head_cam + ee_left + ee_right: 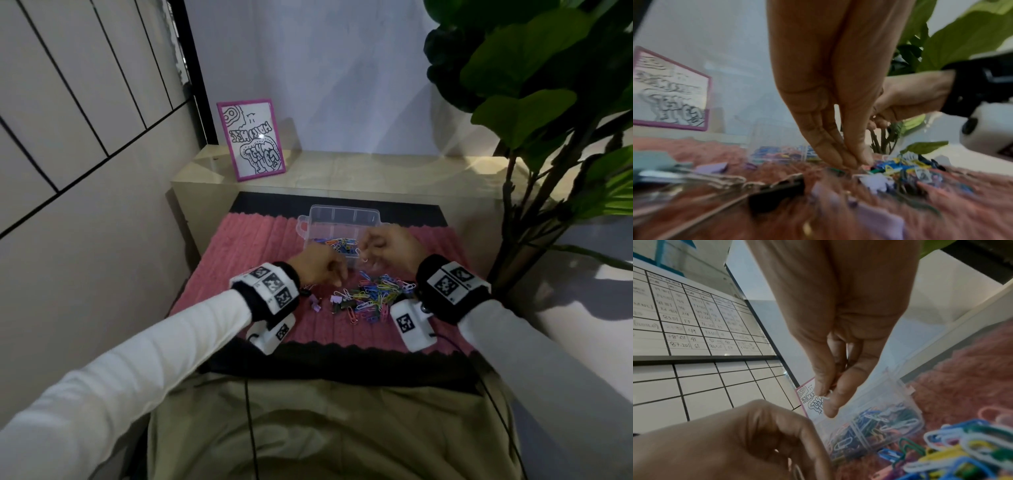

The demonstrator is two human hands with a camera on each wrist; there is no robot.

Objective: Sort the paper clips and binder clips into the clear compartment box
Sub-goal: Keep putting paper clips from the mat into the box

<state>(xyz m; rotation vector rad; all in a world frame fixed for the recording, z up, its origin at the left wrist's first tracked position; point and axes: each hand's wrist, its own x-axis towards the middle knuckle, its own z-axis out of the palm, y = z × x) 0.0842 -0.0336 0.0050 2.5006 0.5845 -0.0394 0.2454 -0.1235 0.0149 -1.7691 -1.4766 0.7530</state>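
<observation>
The clear compartment box (342, 208) stands open at the back of the pink mat, with coloured paper clips (875, 426) in its near compartments. My right hand (364, 254) hovers over the box's near right corner and pinches a white paper clip (827, 395) between thumb and finger. A loose pile of paper clips (380, 291) lies in front of the box. My left hand (855, 163) points down just left of the pile, its fingertips pinched at a green paper clip (836, 170) on the mat. Black and purple binder clips (337, 303) lie near my left wrist.
The fluffy pink mat (260, 246) covers a black table. Behind it runs a beige ledge (376, 171) holding a pink-framed drawing (251, 138). A leafy plant (534, 102) crowds the right side, and a gridded wall panel (85, 102) closes off the left.
</observation>
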